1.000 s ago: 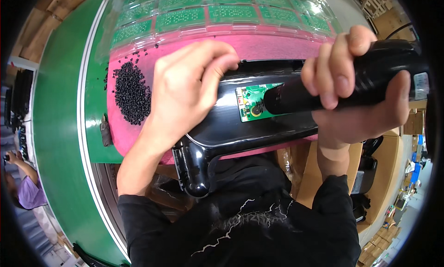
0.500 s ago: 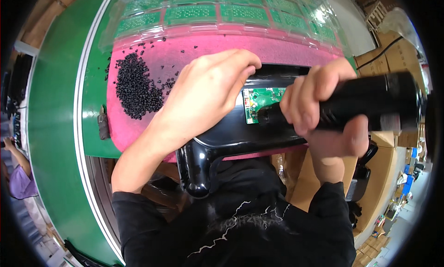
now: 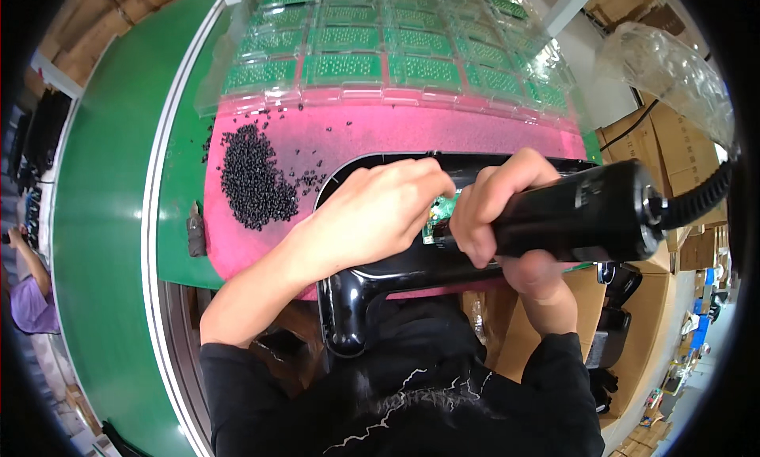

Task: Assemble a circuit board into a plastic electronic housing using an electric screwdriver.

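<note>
My right hand (image 3: pixel 483 219) is wrapped round a thick black electric screwdriver (image 3: pixel 586 216), held nearly level, its cable leaving the right end. The working tip is hidden behind my fingers, over a green circuit board (image 3: pixel 432 229). That board lies in a glossy black plastic housing (image 3: pixel 404 276) with a rounded arm jutting toward me. My left hand (image 3: pixel 380 212) reaches across the housing, thumb and fingers pinched together at the board beside my right fingers. Whatever those fingertips hold is hidden. A pile of small black screws (image 3: pixel 253 180) sits left of my left hand.
Beneath the housing is a pink mat (image 3: pixel 475 132) on a green table (image 3: pixel 103 188). Clear plastic trays of green boards (image 3: pixel 340 65) stand at the back. A carton (image 3: pixel 645 330) with black parts is at right. A person in a purple sleeve (image 3: pixel 36 303) is at far left.
The screwdriver's back end has swung down and toward me. My left fingertips have come closer to my right hand, now covering more of the board. The whole view has shifted slightly.
</note>
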`<action>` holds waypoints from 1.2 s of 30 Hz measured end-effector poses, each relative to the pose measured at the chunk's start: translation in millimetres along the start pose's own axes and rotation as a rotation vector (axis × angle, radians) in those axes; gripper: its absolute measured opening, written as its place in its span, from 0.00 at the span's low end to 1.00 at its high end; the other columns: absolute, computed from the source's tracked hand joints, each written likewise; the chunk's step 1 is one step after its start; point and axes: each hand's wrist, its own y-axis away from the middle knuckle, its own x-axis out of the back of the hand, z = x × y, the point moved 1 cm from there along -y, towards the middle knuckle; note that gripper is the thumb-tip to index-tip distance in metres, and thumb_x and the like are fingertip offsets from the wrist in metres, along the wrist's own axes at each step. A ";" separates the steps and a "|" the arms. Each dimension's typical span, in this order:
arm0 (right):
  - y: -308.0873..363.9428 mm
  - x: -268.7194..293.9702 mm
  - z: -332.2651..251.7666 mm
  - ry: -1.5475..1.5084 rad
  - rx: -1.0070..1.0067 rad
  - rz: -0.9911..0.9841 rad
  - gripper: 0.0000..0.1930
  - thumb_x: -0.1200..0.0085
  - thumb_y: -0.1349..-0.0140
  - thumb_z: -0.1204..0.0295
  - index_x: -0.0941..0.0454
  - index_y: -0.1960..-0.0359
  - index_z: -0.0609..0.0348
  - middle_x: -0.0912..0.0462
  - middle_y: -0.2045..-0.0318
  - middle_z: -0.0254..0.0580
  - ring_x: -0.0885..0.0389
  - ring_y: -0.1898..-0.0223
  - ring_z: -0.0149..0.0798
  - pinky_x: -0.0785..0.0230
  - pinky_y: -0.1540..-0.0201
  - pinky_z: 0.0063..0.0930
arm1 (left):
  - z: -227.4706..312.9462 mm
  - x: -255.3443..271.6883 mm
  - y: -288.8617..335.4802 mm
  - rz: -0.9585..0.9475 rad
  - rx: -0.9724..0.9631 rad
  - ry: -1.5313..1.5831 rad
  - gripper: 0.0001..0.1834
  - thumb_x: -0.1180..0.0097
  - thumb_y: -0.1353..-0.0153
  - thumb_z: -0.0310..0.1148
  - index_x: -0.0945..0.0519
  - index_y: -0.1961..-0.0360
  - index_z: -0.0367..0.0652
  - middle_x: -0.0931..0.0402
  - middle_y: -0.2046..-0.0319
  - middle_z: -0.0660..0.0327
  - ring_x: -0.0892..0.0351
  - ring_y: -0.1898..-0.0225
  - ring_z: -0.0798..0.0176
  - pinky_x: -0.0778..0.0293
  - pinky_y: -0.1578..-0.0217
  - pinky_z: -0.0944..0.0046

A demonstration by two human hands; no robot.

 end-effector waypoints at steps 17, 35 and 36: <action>-0.6 21.0 -18.9 -0.230 0.451 0.275 0.31 0.51 0.38 0.36 0.33 0.58 0.55 0.30 0.80 0.30 0.34 0.85 0.29 0.36 0.76 0.27 | 1.4 3.7 -8.0 0.060 -0.142 0.233 0.12 0.33 0.48 0.26 0.20 0.64 0.32 0.21 0.73 0.52 0.20 0.69 0.49 0.24 0.68 0.56; 10.0 16.6 -27.0 -0.178 0.480 0.214 0.28 0.45 0.39 0.39 0.32 0.59 0.52 0.29 0.80 0.28 0.31 0.85 0.27 0.35 0.77 0.26 | 8.8 4.5 -9.5 0.145 -0.200 0.097 0.11 0.33 0.49 0.26 0.18 0.64 0.37 0.19 0.71 0.57 0.17 0.66 0.53 0.22 0.65 0.58; 9.1 15.8 -27.4 -0.165 0.480 0.219 0.28 0.45 0.39 0.39 0.32 0.60 0.52 0.29 0.80 0.28 0.31 0.85 0.27 0.35 0.77 0.26 | 9.3 4.9 -9.0 0.154 -0.197 0.070 0.10 0.34 0.51 0.22 0.18 0.65 0.38 0.18 0.71 0.57 0.17 0.66 0.53 0.22 0.65 0.57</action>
